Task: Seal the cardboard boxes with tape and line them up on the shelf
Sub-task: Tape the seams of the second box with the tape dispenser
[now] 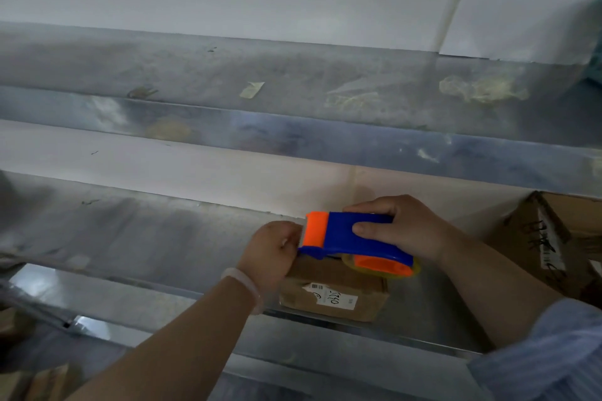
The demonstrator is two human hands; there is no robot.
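A small cardboard box (332,295) with a white label lies on the metal shelf (146,238), low in the middle of the view. Above it my right hand (400,228) grips a blue and orange tape dispenser (355,241), thumb on its near side and fingers over the top. My left hand (273,251) is at the dispenser's orange front end, fingers curled and pinching there over the box's left top edge. Whether tape is between those fingers is not visible.
A larger cardboard box (560,238) with dark scribbles stands on the same shelf at the right. An upper shelf (293,137) carries scraps of tape and crumpled plastic. More cardboard (35,381) shows at the bottom left.
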